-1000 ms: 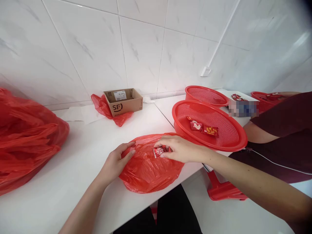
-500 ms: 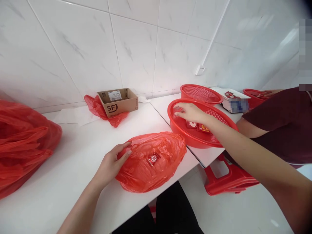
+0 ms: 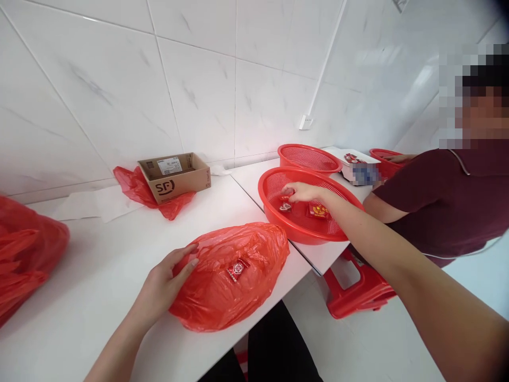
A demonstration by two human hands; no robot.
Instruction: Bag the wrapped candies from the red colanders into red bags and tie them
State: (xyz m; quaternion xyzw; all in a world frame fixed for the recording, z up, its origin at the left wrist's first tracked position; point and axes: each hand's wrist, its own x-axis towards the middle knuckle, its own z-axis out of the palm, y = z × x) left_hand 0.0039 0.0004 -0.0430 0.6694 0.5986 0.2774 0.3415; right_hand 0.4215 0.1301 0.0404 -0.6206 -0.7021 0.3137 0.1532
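My left hand point(image 3: 163, 284) lies on the left edge of a crumpled red plastic bag point(image 3: 234, 273) on the white table, fingers curled loosely against the plastic. A small red sweet packet point(image 3: 237, 269) rests on top of the bag. My right hand point(image 3: 303, 192) reaches into the near red basket point(image 3: 274, 183), its fingertips pinched on a small red packet point(image 3: 285, 206) at the basket's bottom. Another red and gold packet point(image 3: 317, 211) lies just to the right of it in the basket.
A second red basket point(image 3: 308, 157) stands behind the first. A cardboard box point(image 3: 175, 176) sits on a red bag by the tiled wall. A large red bag point(image 3: 27, 254) lies at far left. A person in a dark red shirt point(image 3: 449, 196) sits at right; a red stool point(image 3: 358, 292) is below.
My right hand left the packet on the bag, swung right into the near basket and lowered onto a packet there. The view has turned right. My left hand stayed on the bag.
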